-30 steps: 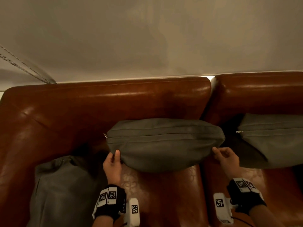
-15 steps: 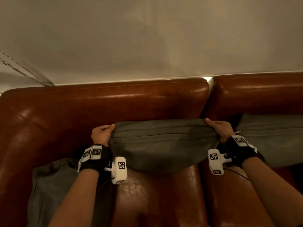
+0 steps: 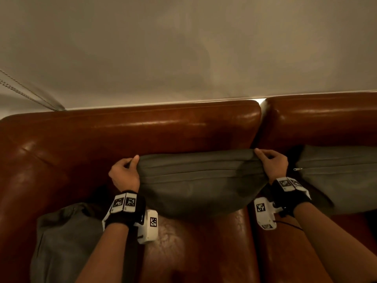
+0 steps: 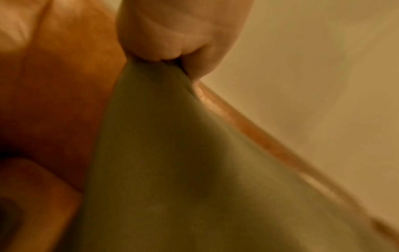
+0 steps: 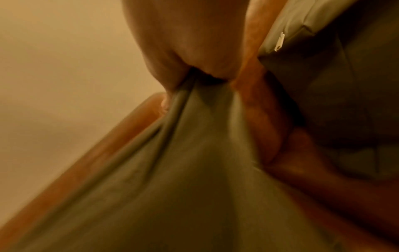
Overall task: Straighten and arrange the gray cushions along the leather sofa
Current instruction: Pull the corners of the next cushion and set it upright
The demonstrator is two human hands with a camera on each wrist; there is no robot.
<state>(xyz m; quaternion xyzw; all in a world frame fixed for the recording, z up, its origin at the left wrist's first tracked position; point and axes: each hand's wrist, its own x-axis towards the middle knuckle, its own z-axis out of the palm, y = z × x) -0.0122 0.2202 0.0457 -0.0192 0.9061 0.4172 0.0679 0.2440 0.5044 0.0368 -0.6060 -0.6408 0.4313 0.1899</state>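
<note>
Fingers (image 4: 164, 44) of the left hand (image 3: 124, 173) pinch the upper left corner of the middle gray cushion (image 3: 201, 180), and fingers (image 5: 172, 56) of the right hand (image 3: 273, 166) bunch its upper right corner in a tight grasp. The cushion stands on the seat, stretched between both hands against the backrest of the brown leather sofa (image 3: 142, 129). A second gray cushion (image 3: 338, 176) leans just beside it on the right, its zipper pull (image 3: 297, 169) showing. A third gray cushion (image 3: 63, 242) slumps lower in the left corner.

Gray cushions (image 3: 200, 180), glossy reddish-brown leather sofa (image 3: 142, 131), beige wall (image 3: 183, 48), black-and-white checkered wristbands (image 3: 124, 202)
</note>
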